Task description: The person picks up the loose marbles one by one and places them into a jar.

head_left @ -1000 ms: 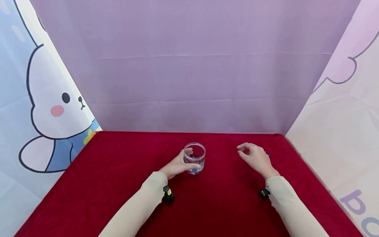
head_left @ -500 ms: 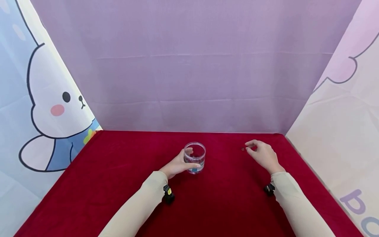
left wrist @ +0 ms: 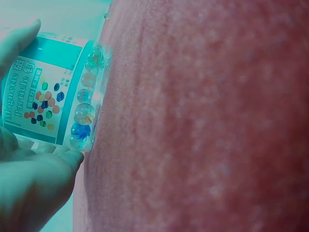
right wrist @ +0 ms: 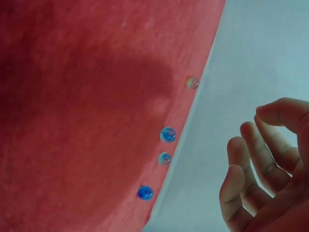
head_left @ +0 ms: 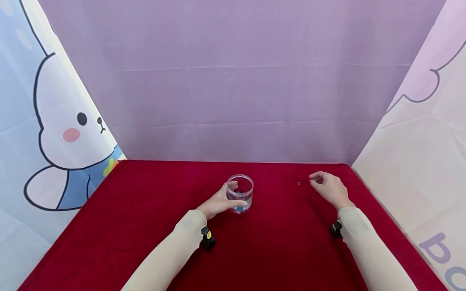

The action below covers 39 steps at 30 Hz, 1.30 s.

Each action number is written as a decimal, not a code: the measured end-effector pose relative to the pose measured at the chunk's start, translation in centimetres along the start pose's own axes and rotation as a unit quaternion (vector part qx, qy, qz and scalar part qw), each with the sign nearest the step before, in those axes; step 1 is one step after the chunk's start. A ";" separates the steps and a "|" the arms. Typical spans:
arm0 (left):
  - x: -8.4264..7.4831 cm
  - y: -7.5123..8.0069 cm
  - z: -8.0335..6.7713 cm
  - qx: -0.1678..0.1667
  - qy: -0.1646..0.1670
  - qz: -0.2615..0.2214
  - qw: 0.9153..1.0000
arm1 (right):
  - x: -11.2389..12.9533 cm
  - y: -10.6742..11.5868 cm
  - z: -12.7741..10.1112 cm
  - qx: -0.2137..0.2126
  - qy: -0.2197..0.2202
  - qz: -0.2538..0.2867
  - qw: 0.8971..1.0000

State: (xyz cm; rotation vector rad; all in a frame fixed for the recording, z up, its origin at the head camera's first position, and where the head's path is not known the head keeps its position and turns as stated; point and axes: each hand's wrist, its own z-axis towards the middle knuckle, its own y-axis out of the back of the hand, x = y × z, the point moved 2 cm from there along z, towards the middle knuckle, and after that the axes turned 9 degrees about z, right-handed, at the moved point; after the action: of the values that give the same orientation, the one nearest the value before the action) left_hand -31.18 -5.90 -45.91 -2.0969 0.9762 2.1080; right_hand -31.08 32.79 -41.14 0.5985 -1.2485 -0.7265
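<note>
The clear, open-topped jar (head_left: 243, 195) stands upright on the red table cover (head_left: 269, 246). The left hand (head_left: 217, 203) grips the jar from its left, with the thumb across the near side. Glass marbles (left wrist: 81, 131), one with a vivid blue core, lie along the jar's base. The right hand (head_left: 330, 190) is well to the right of the jar, its fingers loosely bent and relaxed, with nothing visible in them. Loose marbles (right wrist: 168, 134) lie on the cover to the right of the jar; the right wrist view shows four.

The cover has a soft nap and extends on all sides of the jar. Behind the jar hangs a creased lavender cloth (head_left: 233, 81). Far left of the jar, a printed panel (head_left: 58, 141) shows a white rabbit figure in blue. Far right, a pale panel (head_left: 418, 169) carries a pink cloud shape and large, partly cut-off letters.

The jar's label (left wrist: 41, 113) reads "Magnetic Particle", with Chinese characters and a picture of coloured discs.
</note>
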 end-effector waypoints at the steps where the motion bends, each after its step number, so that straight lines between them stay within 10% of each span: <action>1: -0.1 0.0 0.0 0.000 0.001 0.001 1.000 | -0.2 0.0 0.1 0.001 -0.002 0.002 1.000; 39: -0.2 0.0 0.0 -0.003 0.000 -0.001 1.000 | -3.1 -1.1 1.0 0.105 -0.064 -0.029 0.992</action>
State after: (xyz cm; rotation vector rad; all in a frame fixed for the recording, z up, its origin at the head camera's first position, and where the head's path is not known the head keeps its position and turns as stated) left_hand -31.11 -5.80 -45.76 -2.0996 0.9690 2.1128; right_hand -32.68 34.43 -43.71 0.7725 -1.4417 -0.6953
